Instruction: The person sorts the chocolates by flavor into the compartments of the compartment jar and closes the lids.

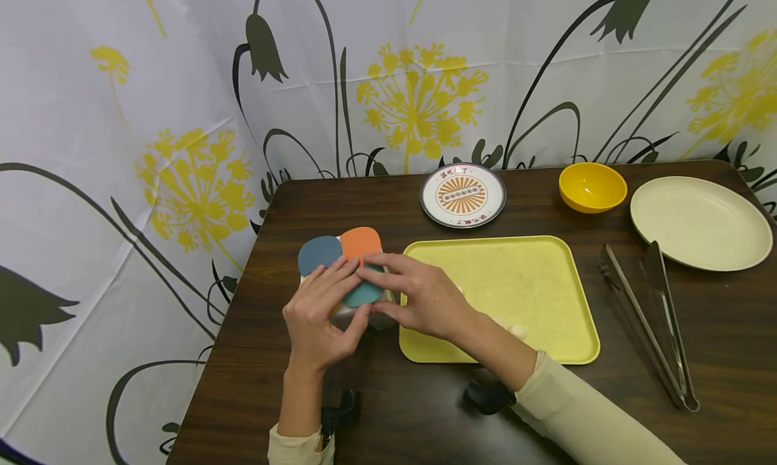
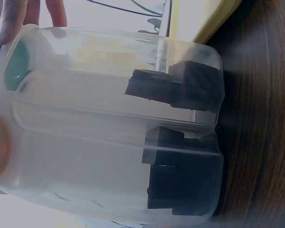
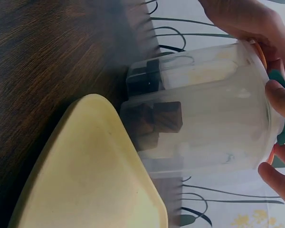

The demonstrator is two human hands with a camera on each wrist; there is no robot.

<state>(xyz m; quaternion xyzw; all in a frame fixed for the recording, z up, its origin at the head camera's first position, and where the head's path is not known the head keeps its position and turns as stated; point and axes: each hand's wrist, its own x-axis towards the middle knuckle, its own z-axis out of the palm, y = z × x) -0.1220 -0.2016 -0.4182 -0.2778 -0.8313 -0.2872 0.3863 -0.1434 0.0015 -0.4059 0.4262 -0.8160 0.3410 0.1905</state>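
Observation:
A clear lidded container [image 2: 95, 109] stands upright left of the tray, holding dark brown chunks [image 3: 167, 117] in its divided sections. Its lid has rounded blue [image 1: 318, 254], orange [image 1: 361, 241] and teal [image 1: 364, 293] flaps. My left hand [image 1: 322, 313] lies over the lid's left side, fingers across the top and thumb at the front rim by the teal flap. From the right, my right hand [image 1: 425, 295] reaches its fingers over the teal flap, thumb against the front edge. Both hands hold the lid between fingers and thumb. Part of it is hidden beneath them.
A yellow tray [image 1: 522, 276] with a few small pale pieces [image 1: 516, 331] lies to the right. Behind it is a patterned plate [image 1: 463, 215]. Farther right are a yellow bowl [image 1: 592, 187], a cream oval plate [image 1: 701, 222] and metal tongs [image 1: 674, 316]. A floral curtain [image 1: 419, 67] hangs behind.

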